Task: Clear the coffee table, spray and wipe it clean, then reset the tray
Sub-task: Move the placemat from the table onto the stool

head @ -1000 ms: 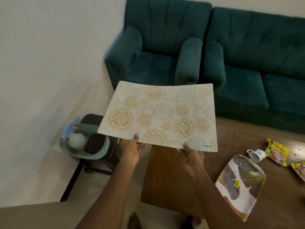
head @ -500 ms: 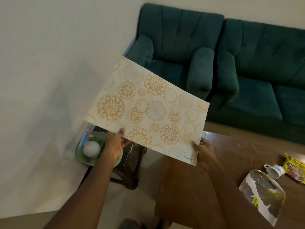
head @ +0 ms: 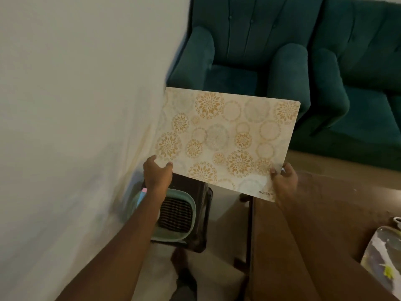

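Observation:
A cream placemat [head: 227, 140] with gold floral circles is held in the air, tilted, between the coffee table and the armchair. My left hand [head: 156, 173] grips its near left corner. My right hand [head: 283, 181] grips its near right corner. The brown wooden coffee table [head: 338, 216] lies at the lower right under my right arm. A patterned tray [head: 382, 263] rests on the table at the right edge of the view, cut off by the frame.
A green basin [head: 191, 213] holding a dark ribbed item and a pink and blue object sits on a dark stool [head: 201, 233] by the wall at left. A teal armchair [head: 243, 53] and a teal sofa [head: 364, 68] stand behind. A white cup's rim [head: 397, 220] peeks in at right.
Both hands have carried the placemat left, off the table and over the stool. My view has swung left and down, so the snack packets and most of the cup have left the frame.

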### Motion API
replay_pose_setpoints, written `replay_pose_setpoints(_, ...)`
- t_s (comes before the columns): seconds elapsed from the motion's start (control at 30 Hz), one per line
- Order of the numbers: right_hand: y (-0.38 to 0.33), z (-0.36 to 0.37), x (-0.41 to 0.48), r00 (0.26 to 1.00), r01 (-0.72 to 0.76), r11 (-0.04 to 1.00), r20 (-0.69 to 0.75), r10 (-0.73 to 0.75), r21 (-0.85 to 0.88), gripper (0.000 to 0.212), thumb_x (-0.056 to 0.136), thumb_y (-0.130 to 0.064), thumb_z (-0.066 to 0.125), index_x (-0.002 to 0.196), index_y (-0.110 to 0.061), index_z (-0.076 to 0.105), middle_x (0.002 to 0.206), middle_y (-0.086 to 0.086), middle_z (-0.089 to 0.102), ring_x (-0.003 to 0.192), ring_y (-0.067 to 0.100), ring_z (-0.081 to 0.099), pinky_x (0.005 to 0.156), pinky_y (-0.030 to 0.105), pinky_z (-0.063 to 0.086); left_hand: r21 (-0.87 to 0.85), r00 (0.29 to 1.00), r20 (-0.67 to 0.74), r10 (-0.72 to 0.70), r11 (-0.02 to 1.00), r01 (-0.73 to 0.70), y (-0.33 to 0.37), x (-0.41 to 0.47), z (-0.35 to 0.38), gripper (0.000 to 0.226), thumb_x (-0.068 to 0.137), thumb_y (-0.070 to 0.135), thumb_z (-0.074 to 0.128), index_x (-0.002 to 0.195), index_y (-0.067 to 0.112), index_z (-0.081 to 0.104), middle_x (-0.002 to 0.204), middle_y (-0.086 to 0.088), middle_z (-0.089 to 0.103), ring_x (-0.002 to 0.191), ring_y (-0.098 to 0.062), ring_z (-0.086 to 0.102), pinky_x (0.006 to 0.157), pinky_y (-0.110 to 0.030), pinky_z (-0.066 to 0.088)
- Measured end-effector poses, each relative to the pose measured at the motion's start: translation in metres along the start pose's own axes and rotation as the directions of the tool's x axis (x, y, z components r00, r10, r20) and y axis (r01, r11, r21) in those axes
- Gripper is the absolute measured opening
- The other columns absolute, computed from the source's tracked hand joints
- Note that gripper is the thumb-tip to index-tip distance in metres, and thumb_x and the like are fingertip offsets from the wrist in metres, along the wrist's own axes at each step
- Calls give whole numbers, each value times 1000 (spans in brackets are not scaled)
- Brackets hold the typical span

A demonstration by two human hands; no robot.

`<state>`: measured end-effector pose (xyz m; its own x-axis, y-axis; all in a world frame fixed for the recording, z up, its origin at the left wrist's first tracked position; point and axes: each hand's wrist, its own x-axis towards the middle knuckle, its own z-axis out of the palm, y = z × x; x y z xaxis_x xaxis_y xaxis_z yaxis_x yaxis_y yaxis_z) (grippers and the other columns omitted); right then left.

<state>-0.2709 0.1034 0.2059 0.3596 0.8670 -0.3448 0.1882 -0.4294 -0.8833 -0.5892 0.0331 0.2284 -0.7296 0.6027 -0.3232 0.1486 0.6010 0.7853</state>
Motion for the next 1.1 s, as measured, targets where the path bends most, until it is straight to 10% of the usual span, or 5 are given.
replay_pose_setpoints(0.2,20,66,8,1000,-8,999,14,7,42,20,97,-7,59,115,-18,60,113,0,68,96,19,69,77,39,59,418,861,461,216,802,-426,-9,75,16,50,91,35,60,137,19,47,151,1,38,135,-21,40,108,-38,31)
replay_pose_setpoints(0.43,89,127,37,995,-58,996,91,52,68,19,98,-5,58,115,-14,60,99,-10,70,81,5,72,66,27,61,521,637,767,77,506,-687,-60,168,35,51,100,33,47,148,22,34,161,5,17,146,-20,22,117,-41,23)
replay_pose_setpoints(0.8,177,182,67,978,-112,993,178,106,28,18,98,-8,59,116,-9,58,103,-7,69,83,0,71,63,19,57,504,512,859,12,153,-850,-167,248,32,61,103,33,38,155,26,7,163,3,3,149,-19,6,117,-39,23)
replay_pose_setpoints(1.1,196,188,69,966,-174,985,196,169,8,21,96,-9,61,117,-11,57,108,-4,69,89,6,72,67,25,60,476,487,872,52,144,-867,-212,251,19,56,104,27,34,154,26,9,162,5,0,149,-15,11,115,-34,27)
